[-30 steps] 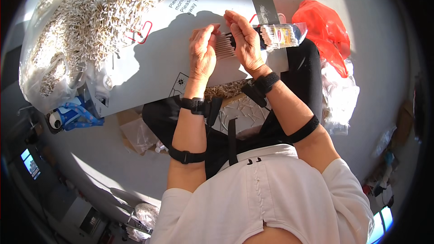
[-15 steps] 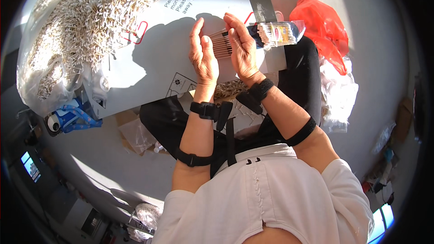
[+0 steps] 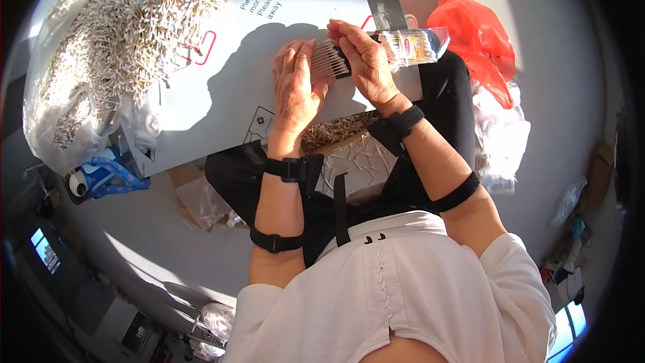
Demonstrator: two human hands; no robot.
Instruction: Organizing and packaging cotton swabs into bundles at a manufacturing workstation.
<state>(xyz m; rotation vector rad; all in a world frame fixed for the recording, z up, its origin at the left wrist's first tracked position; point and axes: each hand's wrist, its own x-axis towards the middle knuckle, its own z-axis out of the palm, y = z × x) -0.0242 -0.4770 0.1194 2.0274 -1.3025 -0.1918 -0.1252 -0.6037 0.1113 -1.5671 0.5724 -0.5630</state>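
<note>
A row of cotton swabs (image 3: 327, 62) lies side by side on the grey printed board, their sticks pointing across between my hands. My left hand (image 3: 294, 91) is curled round the left end of the row, fingers together and thumb low beside the sticks. Over a dark strip (image 3: 340, 60) at the row's right end rests my right hand (image 3: 371, 67), its fingers stretched out and apart from the thumb. Just past it sits a clear packet of cotton swabs (image 3: 408, 47) with a yellow and red label. My fingers partly hide the row's ends.
A big clear bag of loose swabs (image 3: 127, 40) spills onto the board (image 3: 235, 81) at the left. Beyond the board's right edge are a red plastic bag (image 3: 474, 33) and white plastic bags (image 3: 497, 134). More swabs (image 3: 336, 133) lie in a box below the board's near edge.
My left hand has turned and closed in over the left end of the swabs from an upright, open pose. My right hand has shifted slightly right and down.
</note>
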